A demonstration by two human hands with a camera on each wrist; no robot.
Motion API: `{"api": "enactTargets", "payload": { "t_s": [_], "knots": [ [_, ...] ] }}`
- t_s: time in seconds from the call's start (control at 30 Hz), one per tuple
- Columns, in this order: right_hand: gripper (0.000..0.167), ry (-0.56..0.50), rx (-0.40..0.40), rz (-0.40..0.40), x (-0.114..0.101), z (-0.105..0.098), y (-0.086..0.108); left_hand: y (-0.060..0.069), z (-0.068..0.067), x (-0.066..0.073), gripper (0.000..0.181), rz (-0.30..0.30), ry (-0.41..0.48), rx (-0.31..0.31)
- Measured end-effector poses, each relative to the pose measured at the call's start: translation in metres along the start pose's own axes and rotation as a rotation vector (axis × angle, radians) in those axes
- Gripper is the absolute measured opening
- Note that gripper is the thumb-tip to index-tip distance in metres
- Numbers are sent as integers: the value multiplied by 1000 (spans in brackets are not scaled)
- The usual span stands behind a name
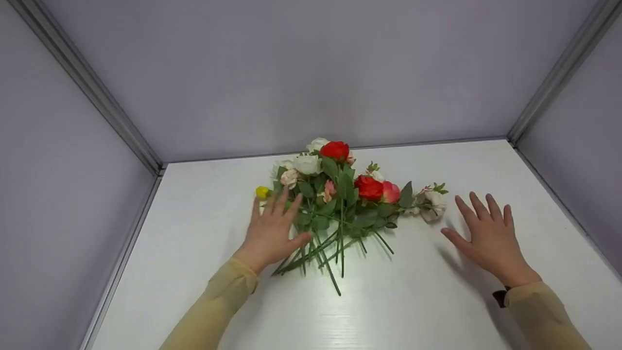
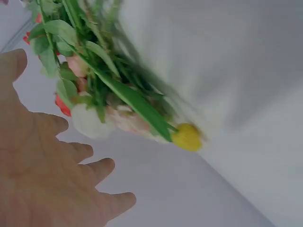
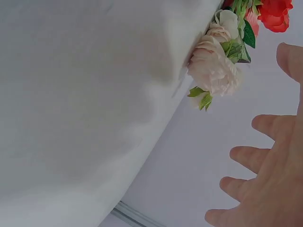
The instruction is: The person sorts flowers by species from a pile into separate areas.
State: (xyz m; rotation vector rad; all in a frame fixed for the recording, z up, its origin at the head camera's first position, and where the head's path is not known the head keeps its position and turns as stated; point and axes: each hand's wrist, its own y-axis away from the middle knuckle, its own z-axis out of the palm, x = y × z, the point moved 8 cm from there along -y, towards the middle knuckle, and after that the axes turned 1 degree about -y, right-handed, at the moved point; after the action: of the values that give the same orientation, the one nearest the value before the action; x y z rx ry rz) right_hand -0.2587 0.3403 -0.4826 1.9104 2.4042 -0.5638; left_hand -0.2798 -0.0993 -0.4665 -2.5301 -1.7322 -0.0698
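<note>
A loose pile of flowers lies on the white table, with red blooms (image 1: 370, 188), white blooms (image 1: 308, 165) and crossing green stems (image 1: 342, 253) pointing toward the near side. My left hand (image 1: 273, 233), fingers spread and holding nothing, hovers over the pile's left side, near a yellow flower (image 1: 262, 192). The left wrist view shows that yellow flower (image 2: 186, 137) beyond the fingertips. Right of the pale pink flower (image 1: 432, 205), my right hand (image 1: 491, 240) is spread above the table, also holding nothing. In the right wrist view, the pale pink bloom (image 3: 214, 66) is apart from the fingers.
The white table (image 1: 194, 233) is enclosed by a pale back wall (image 1: 316, 73) and side walls (image 1: 43, 170), with grey metal framing (image 1: 112, 109) at the corners. The pile reaches close to the back edge of the table.
</note>
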Motion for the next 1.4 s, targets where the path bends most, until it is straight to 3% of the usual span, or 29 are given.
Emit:
{"api": "enactTargets", "payload": {
  "t_s": [0.07, 0.17, 0.23, 0.3, 0.43, 0.53, 0.7, 0.87, 1.17, 1.4],
  "knots": [
    [84, 1, 4, -14, -4, -2, -4, -27, -5, 32, 95, 72, -54, -11],
    [82, -4, 8, -31, -14, -2, -8, -63, -1, 74, 98, 168, -120, -18],
    [82, -14, 5, -41, -23, 2, -9, -80, 11, 91, 101, 197, -143, -30],
    [82, -25, -5, -50, -32, 7, -9, -91, 29, 96, 105, 174, -160, -72],
    [81, -31, -21, -68, -41, 13, -8, -95, 64, 89, 107, 65, -132, -176],
    [80, -22, -16, -65, -41, 13, -7, -92, 75, 88, 103, 35, -70, -193],
    [80, -32, -43, -55, -41, 18, -11, -87, 74, 86, 99, 26, -45, -190],
    [81, -20, -67, -82, -48, 24, -16, -78, 74, 71, 96, 19, -49, -193],
    [83, 22, -104, -130, -62, 37, -28, -52, 76, 28, 88, -17, -43, -213],
    [84, 53, -141, -196, -91, 52, -43, -29, 70, -13, 80, -72, -3, -213]
  ]
}}
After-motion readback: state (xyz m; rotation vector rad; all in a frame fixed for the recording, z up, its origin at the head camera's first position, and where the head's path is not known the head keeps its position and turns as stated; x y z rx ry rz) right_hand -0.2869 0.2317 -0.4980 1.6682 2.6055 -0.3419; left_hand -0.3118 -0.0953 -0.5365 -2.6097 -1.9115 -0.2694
